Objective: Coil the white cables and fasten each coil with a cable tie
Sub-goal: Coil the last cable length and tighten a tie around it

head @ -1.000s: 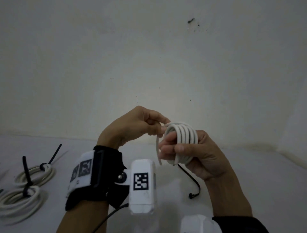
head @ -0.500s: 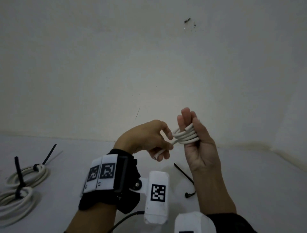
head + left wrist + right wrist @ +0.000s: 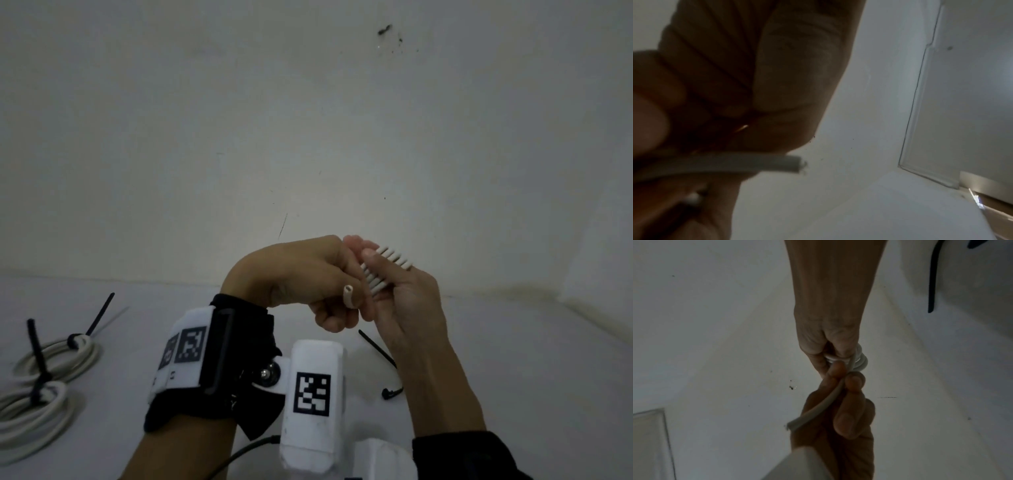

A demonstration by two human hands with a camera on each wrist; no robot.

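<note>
White tied coils (image 3: 48,370) sit far left on the table (image 3: 513,377), each cinched with a black tie. Left hand (image 3: 308,281), raised mid-frame, fingers curled, pinches the cable's free end (image 3: 349,298). Right hand (image 3: 404,301) has the coil (image 3: 387,270) wrapped round its fingers, thumb over the turns; loose black cable tie (image 3: 378,353) lies on the table below.

Bare table (image 3: 513,359) lies right of the raised hands. A loose black cable tie (image 3: 380,353) lies beneath them. Two tied coils (image 3: 51,377) occupy the far left edge.
</note>
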